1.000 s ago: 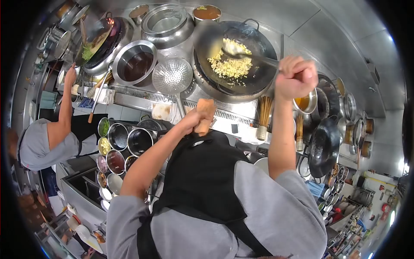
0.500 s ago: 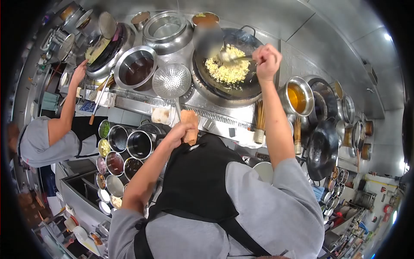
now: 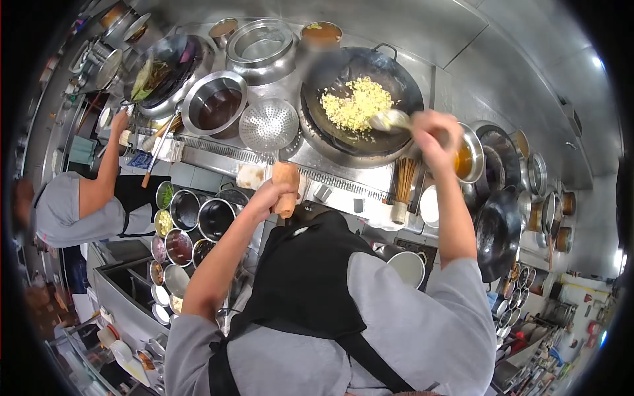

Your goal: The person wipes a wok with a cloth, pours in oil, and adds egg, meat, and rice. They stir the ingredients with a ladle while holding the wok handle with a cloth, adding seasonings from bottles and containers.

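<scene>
My left hand [image 3: 269, 198] is closed round the thick wooden handle [image 3: 286, 185] of a perforated metal strainer [image 3: 269, 125], whose round bowl rests above the stove front. In a large black wok [image 3: 404, 84] lies a heap of chopped pale yellow and white food [image 3: 356, 105]. My right hand [image 3: 437, 135], blurred by motion, is closed on the handle of a metal ladle [image 3: 389, 119]. The ladle's bowl is at the right edge of the food, inside the wok.
A pot of dark liquid [image 3: 216, 109] sits left of the strainer, and a pot of orange liquid [image 3: 470, 155] is beside my right forearm. A bamboo brush [image 3: 403, 188] stands at the stove's front. At the left, a co-worker [image 3: 72, 208] reaches toward another wok [image 3: 168, 72].
My right hand and the ladle have moved right and down. The blurred dark shape over the wok's left side is gone. The co-worker's wok now looks tilted differently, and their hand is lower.
</scene>
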A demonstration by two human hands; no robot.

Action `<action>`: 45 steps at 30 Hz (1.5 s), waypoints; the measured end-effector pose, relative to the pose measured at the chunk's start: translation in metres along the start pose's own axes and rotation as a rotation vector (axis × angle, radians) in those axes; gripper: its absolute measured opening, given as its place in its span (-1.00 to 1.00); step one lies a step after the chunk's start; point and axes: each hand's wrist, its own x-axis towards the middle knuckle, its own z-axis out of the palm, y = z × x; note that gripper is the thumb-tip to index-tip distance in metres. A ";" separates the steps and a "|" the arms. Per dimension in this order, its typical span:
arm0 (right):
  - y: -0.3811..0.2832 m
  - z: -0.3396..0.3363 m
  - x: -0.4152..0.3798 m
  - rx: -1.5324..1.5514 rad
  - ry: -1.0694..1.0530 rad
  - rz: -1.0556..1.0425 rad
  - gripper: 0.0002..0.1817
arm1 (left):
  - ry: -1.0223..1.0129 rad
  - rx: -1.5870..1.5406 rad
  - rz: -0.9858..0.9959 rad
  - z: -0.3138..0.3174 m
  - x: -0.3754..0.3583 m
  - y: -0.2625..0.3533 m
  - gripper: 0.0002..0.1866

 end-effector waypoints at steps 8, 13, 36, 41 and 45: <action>0.032 0.074 -0.023 0.167 0.807 -0.039 -0.79 | 0.021 -0.223 -0.031 0.059 0.107 0.010 -0.47; 0.060 0.125 -0.027 -0.103 0.570 0.035 -0.82 | -0.275 -0.142 0.402 0.092 0.215 -0.014 -0.69; 0.027 0.048 -0.007 0.159 0.496 -0.097 -0.76 | -0.021 -0.437 -0.303 0.104 0.062 -0.062 -0.73; 0.047 0.037 0.070 0.294 0.625 0.221 -0.78 | 0.102 -0.420 -0.187 0.127 0.083 0.004 -0.73; 0.029 0.031 0.088 0.305 0.570 -0.003 -0.80 | -0.172 -0.278 -0.007 0.066 0.174 -0.088 -0.87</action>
